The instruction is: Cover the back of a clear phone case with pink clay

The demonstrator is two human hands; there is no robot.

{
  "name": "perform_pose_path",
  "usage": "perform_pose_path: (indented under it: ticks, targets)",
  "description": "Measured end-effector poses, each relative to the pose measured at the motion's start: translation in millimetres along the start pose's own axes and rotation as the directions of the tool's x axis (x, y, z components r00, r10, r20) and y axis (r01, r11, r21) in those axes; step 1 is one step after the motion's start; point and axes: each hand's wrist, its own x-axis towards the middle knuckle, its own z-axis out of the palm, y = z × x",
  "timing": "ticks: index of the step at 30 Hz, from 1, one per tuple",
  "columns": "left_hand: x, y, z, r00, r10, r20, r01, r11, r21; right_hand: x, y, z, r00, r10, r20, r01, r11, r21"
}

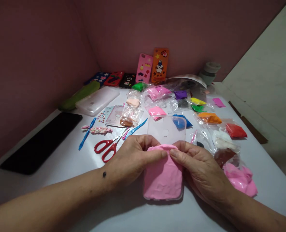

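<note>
So the setup's a white table point(123, 214) shoved into a corner of dull pink walls point(123, 25), with a pale marbled surface point(273, 64) off to the right. A pink case point(144, 67) and an orange case point(160, 66) lean against the back wall, and a jar point(209, 74) sits near the far right corner.

The clear case point(166, 129) is front and center, its lower part covered in pink clay point(162, 177). Left hand point(135, 158) and right hand point(198, 164) both pinch the clay's top edge, thumbs in front, fingers tucked behind.

Edges: the black phone point(42, 141) lies by the left one, and a pink packet point(241, 180) sits near the slanting right one. Red scissors point(112, 141) lie just past the left hand, so it's tight there. White tabletop shows between phone and scissors, plus a stretch on the near side of the case.
</note>
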Motion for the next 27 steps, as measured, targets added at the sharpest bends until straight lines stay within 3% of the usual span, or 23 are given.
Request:
perform_pose_path:
  ticks: [6,13,18,21,27]
  targets:
    - [0,-2,-0.7,1.000,0.007,-0.004,-0.007,0.999,-0.042,1,1,1,1.000,-0.012,0.020,0.012,1.000,0.013]
    - [4,-8,-9.8,0.993,0.043,0.112,-0.024,0.987,-0.160,4,-4,-1,1.000,0.010,0.029,-0.013,0.995,0.097]
    - [3,-7,-9.4,0.997,0.071,0.014,-0.072,0.996,0.056,3,-7,0,0.997,0.038,0.072,-0.044,0.995,0.085]
    - [0,-3,-5.5,0.997,0.059,0.040,-0.063,0.992,0.113,2,-6,1,0.999,0.037,0.022,-0.037,0.999,0.000]
    - [-3,2,-5.1,0.990,0.098,0.105,-0.114,0.981,0.154,2,-3,1,0.997,0.053,-0.055,-0.054,0.998,-0.013]
